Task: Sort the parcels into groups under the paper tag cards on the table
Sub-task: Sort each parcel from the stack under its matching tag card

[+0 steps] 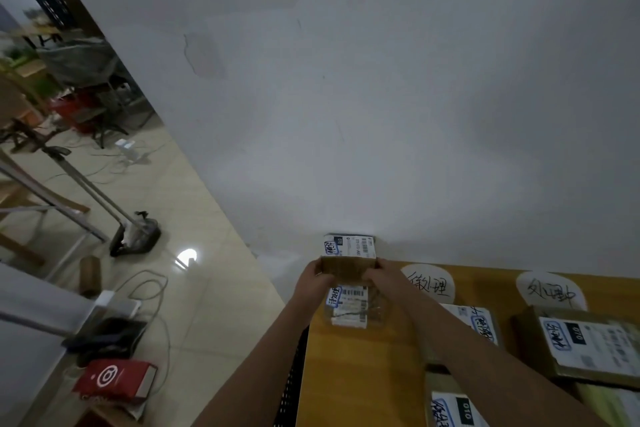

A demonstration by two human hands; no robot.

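Note:
Both my hands hold a small cardboard parcel [349, 255] with a white label at the table's far left corner, against the wall. My left hand [316, 274] grips its left side and my right hand [381, 272] its right side. Just below it lies a clear plastic-wrapped parcel [351, 307] with labels. Two round paper tag cards with handwriting lie on the wooden table [360, 374]: one [429, 282] beside my right wrist, another [550, 289] further right. Labelled parcels lie under them, at centre [479, 322], right [588, 341] and near bottom [453, 407].
A grey-white wall rises right behind the table. Left of the table the tiled floor holds cables, a red box [116, 380], a black stand base [136, 236] and cluttered furniture further back.

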